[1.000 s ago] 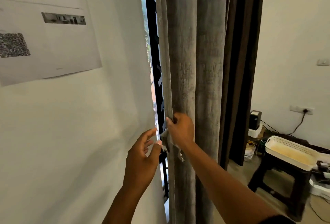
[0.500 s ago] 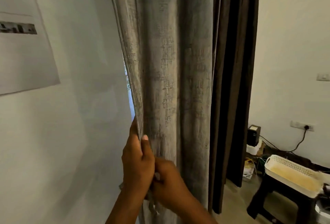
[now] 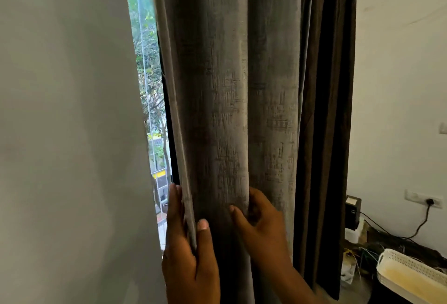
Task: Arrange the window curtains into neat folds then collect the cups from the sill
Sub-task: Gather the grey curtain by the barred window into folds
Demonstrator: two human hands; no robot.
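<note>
A: Curtain (image 3: 232,100), grey, hangs gathered between the white wall (image 3: 60,134) and a darker brown curtain (image 3: 324,110). Left hand (image 3: 188,253) pinches its leading edge, thumb in front, fingers behind the cloth. Right hand (image 3: 263,226) sits just right of that thumb, fingers tucked into the next groove, thumb lying on the fold's face.

B: Step?

A: Forming a pleat, I'd say. To do it well: keep the edge pinched, press the groove deeper with the right fingers, then slide both hands down together so the fold runs straight and matches its neighbours.

B: Cups?

A: Not visible. Sill isn't either; only a bright strip of window (image 3: 147,85) shows just left of the left fingers, trees outside.

B: Anything else cut off?

A: Curtain top and hem are out of frame, so can't judge fold evenness overall. Left fingertips hidden behind fabric. White basket (image 3: 411,272) is clipped at the corner, well right of the right hand.
</note>
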